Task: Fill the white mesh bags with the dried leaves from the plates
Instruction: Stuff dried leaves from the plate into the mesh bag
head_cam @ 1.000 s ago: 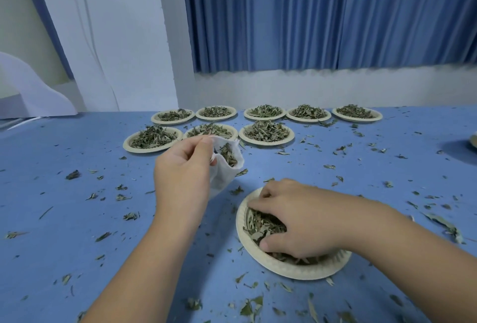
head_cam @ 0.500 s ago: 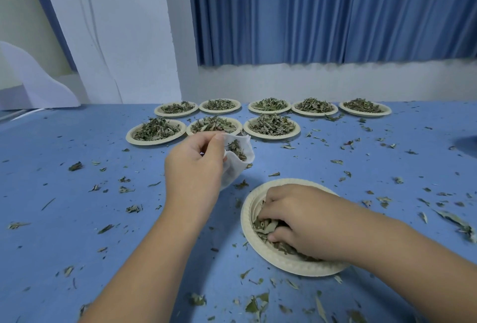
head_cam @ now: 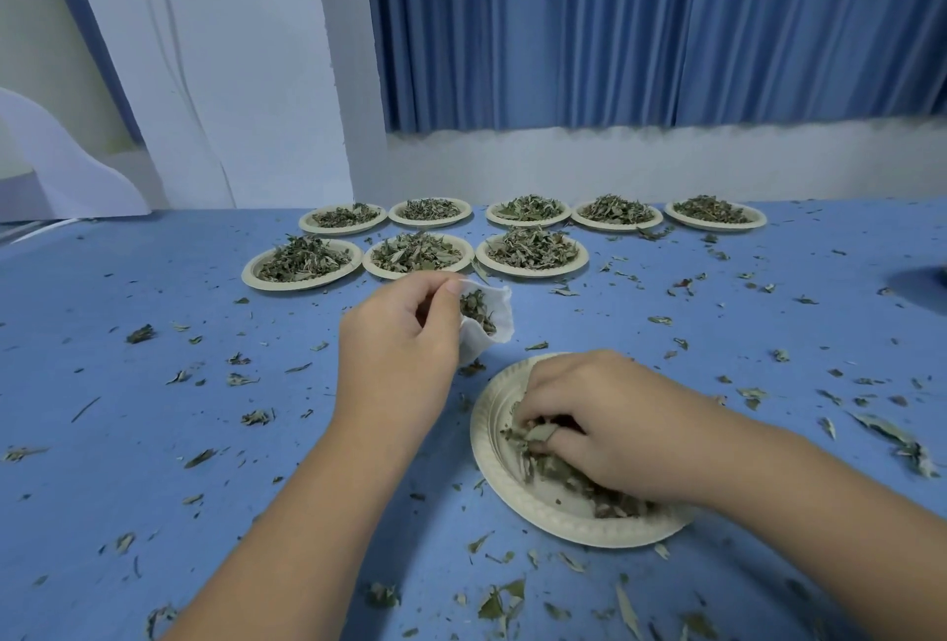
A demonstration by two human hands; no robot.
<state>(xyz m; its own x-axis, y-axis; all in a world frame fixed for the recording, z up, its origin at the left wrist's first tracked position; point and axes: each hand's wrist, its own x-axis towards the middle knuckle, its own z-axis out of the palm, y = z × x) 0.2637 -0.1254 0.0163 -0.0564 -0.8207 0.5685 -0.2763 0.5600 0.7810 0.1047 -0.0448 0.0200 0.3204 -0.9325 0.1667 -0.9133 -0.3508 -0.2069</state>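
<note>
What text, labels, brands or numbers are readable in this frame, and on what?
None: no text is visible anywhere in the frame.
The white mesh bag held by the left hand, the round cream paper plate where the right hand grips dried green leaves, the eight filled cream paper plates behind, the blue table cover and the blue pleated curtain are all unprinted.

Plain indoor workroom: blue-covered table (head_cam: 153, 461) (littered with leaf bits (head_cam: 141, 334)), pleated blue curtain (head_cam: 640, 25), white wall (head_cam: 640, 163)

Bag (head_cam: 487, 315) behind near plate (head_cam: 492, 456); full plates (head_cam: 530, 256) beyond.
</note>
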